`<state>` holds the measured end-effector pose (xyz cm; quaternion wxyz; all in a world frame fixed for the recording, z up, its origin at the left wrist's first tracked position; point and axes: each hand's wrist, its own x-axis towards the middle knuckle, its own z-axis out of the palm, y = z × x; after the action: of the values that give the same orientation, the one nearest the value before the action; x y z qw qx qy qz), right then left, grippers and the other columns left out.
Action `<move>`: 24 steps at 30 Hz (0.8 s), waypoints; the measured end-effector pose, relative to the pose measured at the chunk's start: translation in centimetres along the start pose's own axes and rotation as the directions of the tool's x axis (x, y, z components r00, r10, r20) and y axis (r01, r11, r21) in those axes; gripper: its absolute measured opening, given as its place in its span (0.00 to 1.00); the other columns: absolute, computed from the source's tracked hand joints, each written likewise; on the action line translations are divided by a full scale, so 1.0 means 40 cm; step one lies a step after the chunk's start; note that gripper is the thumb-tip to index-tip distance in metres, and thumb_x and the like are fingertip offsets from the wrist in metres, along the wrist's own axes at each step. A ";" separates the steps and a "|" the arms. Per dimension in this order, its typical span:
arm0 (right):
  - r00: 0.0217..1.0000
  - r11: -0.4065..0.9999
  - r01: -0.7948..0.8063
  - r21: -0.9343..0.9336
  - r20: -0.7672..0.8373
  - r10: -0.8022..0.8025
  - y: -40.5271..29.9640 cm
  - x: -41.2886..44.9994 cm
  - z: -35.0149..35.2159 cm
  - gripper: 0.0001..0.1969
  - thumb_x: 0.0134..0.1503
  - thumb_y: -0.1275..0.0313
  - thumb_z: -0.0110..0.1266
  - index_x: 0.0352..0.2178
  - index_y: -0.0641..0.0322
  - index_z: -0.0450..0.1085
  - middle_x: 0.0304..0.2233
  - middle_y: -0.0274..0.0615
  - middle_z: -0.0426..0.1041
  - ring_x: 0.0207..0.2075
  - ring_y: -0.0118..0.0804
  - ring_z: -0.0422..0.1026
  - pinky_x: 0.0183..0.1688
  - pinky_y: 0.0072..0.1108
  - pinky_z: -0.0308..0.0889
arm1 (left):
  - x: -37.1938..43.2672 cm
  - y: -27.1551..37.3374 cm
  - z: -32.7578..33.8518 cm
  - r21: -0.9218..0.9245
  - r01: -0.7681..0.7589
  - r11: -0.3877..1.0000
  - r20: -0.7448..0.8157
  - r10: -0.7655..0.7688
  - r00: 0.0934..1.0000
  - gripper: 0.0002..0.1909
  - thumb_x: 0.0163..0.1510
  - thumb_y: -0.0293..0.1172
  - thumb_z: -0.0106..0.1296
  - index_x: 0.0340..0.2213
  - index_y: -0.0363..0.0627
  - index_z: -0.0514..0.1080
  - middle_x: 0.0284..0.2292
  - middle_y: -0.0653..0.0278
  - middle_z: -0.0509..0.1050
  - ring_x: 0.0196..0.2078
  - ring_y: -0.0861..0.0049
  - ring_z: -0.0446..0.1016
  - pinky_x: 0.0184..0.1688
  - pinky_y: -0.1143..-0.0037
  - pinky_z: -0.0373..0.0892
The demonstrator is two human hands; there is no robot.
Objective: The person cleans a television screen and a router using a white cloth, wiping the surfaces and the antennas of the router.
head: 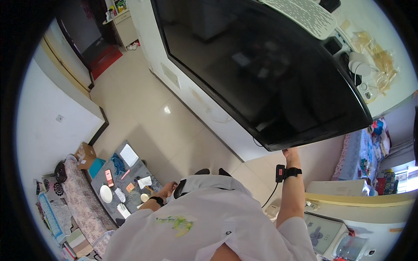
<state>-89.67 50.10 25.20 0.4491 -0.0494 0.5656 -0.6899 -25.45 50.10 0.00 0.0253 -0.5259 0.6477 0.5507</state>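
A large black flat-screen television (261,71) fills the upper right, mounted against a white wall, its screen dark. My right hand (290,152) reaches up to its lower right corner; the fingers are hidden behind the frame, so their grip cannot be seen. A black strap with a small device (280,173) and a cable circles that wrist. Down by my waist, my left hand (169,189) rests beside my grey clothing, with its fingers bent and partly hidden. Whether it holds anything is unclear. A dark band (158,200) sits on the left wrist.
A low grey table (133,173) at lower left carries a phone (109,177), a white plate (106,193) and papers. Behind it stands a sofa with a floral cover (80,192). A white perforated box (302,16) lies above the television. A water dispenser bottle (351,247) is at lower right.
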 end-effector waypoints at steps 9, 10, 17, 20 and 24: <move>0.999 0.999 0.040 -0.014 -0.024 -0.041 -0.042 -0.037 0.020 0.25 0.59 0.64 0.52 0.56 0.62 0.60 0.56 0.42 0.64 0.54 0.39 0.65 0.58 0.29 0.61 | -0.044 -0.100 -0.017 -0.114 -0.124 0.986 -0.135 0.109 0.985 0.14 0.50 0.32 0.53 0.38 0.36 0.72 0.31 0.55 0.77 0.33 0.73 0.73 0.37 0.72 0.68; 0.999 0.999 0.043 -0.022 -0.030 -0.044 -0.041 -0.039 0.023 0.25 0.59 0.65 0.52 0.56 0.62 0.60 0.56 0.42 0.64 0.54 0.39 0.65 0.58 0.29 0.61 | -0.063 -0.085 -0.038 -0.106 -0.129 0.986 -0.107 0.117 0.987 0.14 0.51 0.32 0.53 0.38 0.37 0.72 0.30 0.57 0.77 0.32 0.74 0.73 0.36 0.73 0.68; 0.995 0.998 0.055 -0.039 -0.077 -0.058 -0.034 -0.078 0.030 0.24 0.59 0.66 0.53 0.54 0.63 0.61 0.55 0.43 0.65 0.53 0.39 0.65 0.57 0.29 0.62 | -0.077 -0.236 -0.097 -0.148 -0.104 0.984 -0.125 0.086 0.988 0.13 0.51 0.28 0.52 0.39 0.39 0.71 0.27 0.66 0.75 0.28 0.81 0.71 0.29 0.80 0.65; 0.995 0.999 0.046 -0.025 -0.085 -0.048 -0.026 -0.086 0.029 0.23 0.58 0.66 0.53 0.54 0.64 0.62 0.55 0.43 0.65 0.53 0.39 0.66 0.56 0.29 0.62 | -0.069 -0.380 -0.112 -0.525 0.011 0.851 -0.150 -0.105 0.983 0.11 0.52 0.26 0.48 0.38 0.37 0.72 0.25 0.64 0.74 0.26 0.78 0.73 0.28 0.79 0.68; 0.991 0.995 0.071 -0.069 -0.105 -0.078 -0.029 -0.084 0.037 0.23 0.58 0.67 0.53 0.53 0.64 0.62 0.54 0.44 0.66 0.53 0.39 0.66 0.56 0.29 0.63 | -0.103 -0.273 -0.127 -0.169 -0.032 0.985 -0.239 -0.010 0.971 0.09 0.52 0.25 0.46 0.36 0.37 0.71 0.25 0.61 0.74 0.23 0.76 0.73 0.24 0.77 0.69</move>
<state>-87.48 51.25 28.14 0.3902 -0.0480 0.6090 -0.6889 -13.09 50.79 -3.00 -0.1012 -0.5850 0.5991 0.5372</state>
